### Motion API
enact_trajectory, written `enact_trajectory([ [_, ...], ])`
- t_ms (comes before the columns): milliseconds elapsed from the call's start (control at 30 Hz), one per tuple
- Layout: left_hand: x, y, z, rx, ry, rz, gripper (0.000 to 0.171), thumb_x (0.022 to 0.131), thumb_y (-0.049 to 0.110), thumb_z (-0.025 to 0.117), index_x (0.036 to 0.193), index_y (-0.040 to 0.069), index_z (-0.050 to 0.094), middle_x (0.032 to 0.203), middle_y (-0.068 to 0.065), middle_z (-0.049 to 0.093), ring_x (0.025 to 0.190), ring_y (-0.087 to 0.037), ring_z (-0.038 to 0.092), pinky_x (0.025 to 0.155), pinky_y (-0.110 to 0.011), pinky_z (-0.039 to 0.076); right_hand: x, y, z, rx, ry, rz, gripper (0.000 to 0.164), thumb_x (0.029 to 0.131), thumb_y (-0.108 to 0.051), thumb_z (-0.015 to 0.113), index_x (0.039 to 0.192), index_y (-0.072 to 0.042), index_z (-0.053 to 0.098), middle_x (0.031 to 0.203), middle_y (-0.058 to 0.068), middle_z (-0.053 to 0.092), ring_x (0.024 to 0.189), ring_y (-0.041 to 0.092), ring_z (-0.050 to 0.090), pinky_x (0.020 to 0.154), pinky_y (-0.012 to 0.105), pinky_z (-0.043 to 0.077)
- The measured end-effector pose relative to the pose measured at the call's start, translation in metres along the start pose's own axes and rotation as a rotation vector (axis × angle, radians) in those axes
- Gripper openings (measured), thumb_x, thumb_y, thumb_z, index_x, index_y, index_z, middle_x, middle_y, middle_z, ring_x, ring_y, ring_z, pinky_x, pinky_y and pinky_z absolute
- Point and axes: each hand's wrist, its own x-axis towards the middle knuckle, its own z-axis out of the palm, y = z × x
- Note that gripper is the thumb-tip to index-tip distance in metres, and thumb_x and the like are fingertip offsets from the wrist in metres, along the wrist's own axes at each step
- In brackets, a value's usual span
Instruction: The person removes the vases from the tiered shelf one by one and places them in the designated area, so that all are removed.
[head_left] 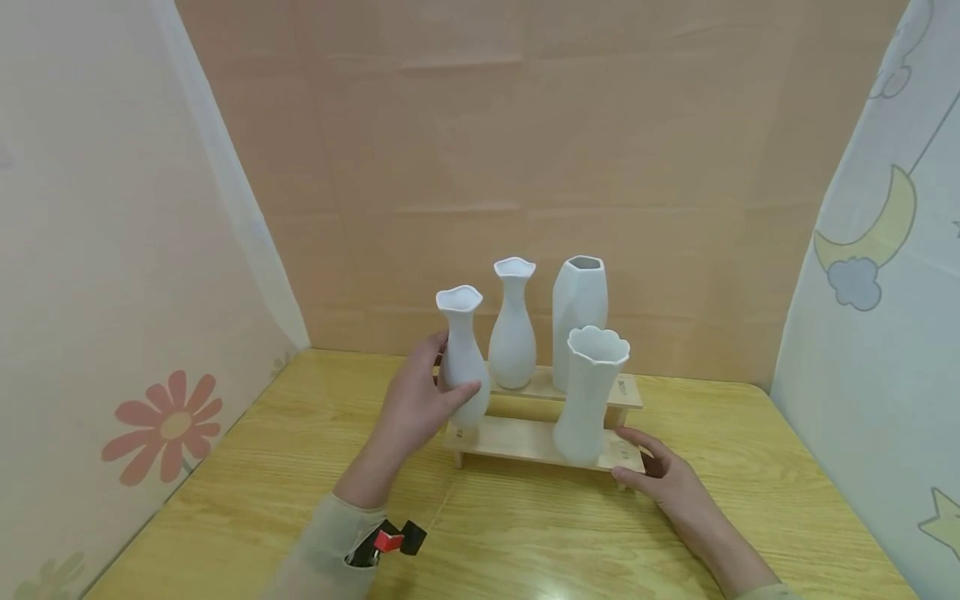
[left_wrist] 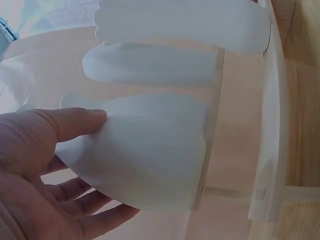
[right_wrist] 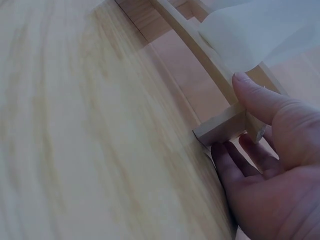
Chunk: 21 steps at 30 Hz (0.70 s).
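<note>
Holding a narrow-necked vase (head_left: 467,357) in our left hand (head_left: 420,392), we grasp the wooden stand (head_left: 513,436) with our right hand (head_left: 667,479), probably so the scalloped vase (head_left: 587,408) left of this hand does not shake.

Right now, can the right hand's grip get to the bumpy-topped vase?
Probably yes: the right hand's grip holds the end of the stand, close to the bumpy-topped vase, with nothing seen between them. It would likely have to let go first.

White vases (head_left: 513,350), beige stand (head_left: 517,437), yellow grained table (head_left: 525,533).
</note>
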Motion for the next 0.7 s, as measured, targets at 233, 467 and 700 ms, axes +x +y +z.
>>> enact_trajectory([
  [233, 0.001, -0.001, -0.013, 0.020, 0.026, -0.032, 0.083, 0.093, 0.016, 0.092, 0.161, 0.004, 0.046, 0.147, -0.014, 0.060, 0.131, -0.036, 0.062, 0.102, -0.059, 0.059, 0.001, 0.002, 0.000, 0.014, -0.011, 0.006, 0.080, 0.104, -0.026, 0.081, 0.171, -0.013, 0.041, 0.181, 0.011, 0.024, 0.164, 0.052, 0.017, 0.126, 0.052, 0.031],
  [467, 0.002, -0.009, -0.024, 0.046, 0.076, -0.014, 0.081, 0.094, 0.014, 0.092, 0.160, 0.002, 0.047, 0.146, -0.017, 0.059, 0.128, -0.038, 0.061, 0.100, -0.060, 0.060, 0.000, 0.003, -0.002, 0.059, -0.027, 0.022, 0.081, 0.103, -0.021, 0.082, 0.171, -0.010, 0.039, 0.183, 0.016, 0.014, 0.163, 0.058, 0.005, 0.129, 0.069, 0.014],
  [700, 0.005, -0.028, -0.034, 0.064, 0.143, -0.044, 0.080, 0.095, 0.014, 0.090, 0.160, 0.001, 0.047, 0.147, -0.019, 0.057, 0.127, -0.039, 0.059, 0.098, -0.062, 0.060, -0.001, 0.001, -0.003, 0.055, -0.030, 0.013, 0.081, 0.103, -0.020, 0.081, 0.171, -0.008, 0.039, 0.182, 0.019, 0.014, 0.163, 0.057, 0.008, 0.129, 0.066, 0.015],
])
